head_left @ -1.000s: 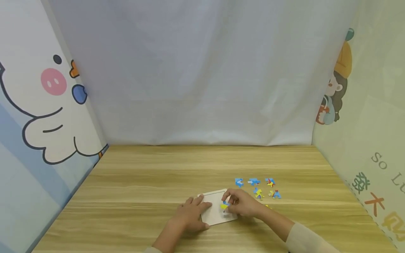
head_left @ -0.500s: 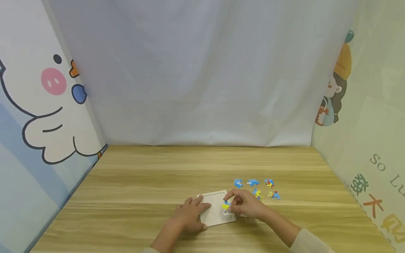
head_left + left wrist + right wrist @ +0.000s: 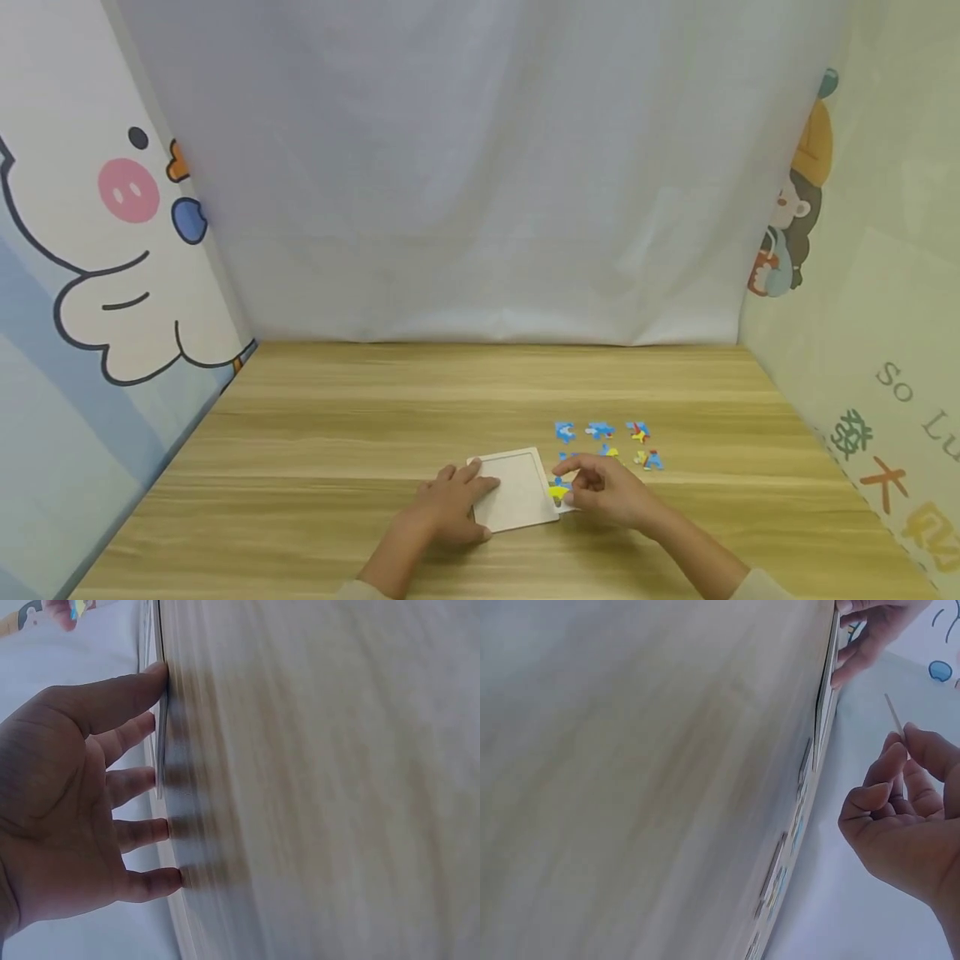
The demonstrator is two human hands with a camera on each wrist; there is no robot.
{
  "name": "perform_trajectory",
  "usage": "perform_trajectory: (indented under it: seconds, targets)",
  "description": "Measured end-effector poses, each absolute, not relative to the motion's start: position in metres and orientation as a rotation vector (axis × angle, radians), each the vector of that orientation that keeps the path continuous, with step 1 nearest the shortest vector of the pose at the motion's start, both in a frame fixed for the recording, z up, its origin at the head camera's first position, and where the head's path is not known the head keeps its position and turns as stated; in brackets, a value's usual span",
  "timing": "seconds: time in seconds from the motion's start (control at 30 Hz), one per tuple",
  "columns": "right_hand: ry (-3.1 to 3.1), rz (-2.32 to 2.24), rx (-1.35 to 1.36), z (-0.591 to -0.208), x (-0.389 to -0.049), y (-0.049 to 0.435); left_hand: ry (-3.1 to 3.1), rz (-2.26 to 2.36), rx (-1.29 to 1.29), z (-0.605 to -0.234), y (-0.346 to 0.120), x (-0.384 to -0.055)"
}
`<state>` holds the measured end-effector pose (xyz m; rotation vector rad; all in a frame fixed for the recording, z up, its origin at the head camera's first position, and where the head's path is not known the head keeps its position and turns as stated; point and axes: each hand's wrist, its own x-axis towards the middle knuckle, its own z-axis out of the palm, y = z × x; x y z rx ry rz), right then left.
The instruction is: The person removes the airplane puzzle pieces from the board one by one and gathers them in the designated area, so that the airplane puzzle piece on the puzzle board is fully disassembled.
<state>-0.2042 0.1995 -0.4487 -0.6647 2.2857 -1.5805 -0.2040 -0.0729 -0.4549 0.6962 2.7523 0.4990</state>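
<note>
A shallow wooden puzzle tray (image 3: 517,493) with a raised rim lies on the table, its inside bare. My left hand (image 3: 450,506) rests at its left side, fingers spread and fairly straight. In the left wrist view the thumb (image 3: 124,701) touches the tray's edge, while the outer fingertips reach the tabletop. My right hand (image 3: 613,493) pinches a jigsaw piece (image 3: 558,493) in yellow, blue and white between thumb and finger, at the tray's right edge in the head view. Seen edge-on in the right wrist view, that thin piece (image 3: 892,712) is held above the table.
Several loose jigsaw pieces lie behind and right of the tray, among them a blue one (image 3: 565,431), a red-and-yellow one (image 3: 639,432) and a blue-and-red one (image 3: 650,459). My right hand partly covers others. A pale curtain (image 3: 480,183) hangs along the table's back edge.
My right hand has moved right with the jigsaw piece, from over the tray's inside to its right edge. The left hand and the tray stay nearly in place.
</note>
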Motion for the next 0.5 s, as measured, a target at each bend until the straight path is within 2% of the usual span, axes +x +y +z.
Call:
perform_trajectory:
  seconds: [0.5]
  targets:
    - [2.344,-1.519,-0.563,-0.446,-0.197,0.249,2.726,0.514,0.710,-0.456,-0.073,-0.208]
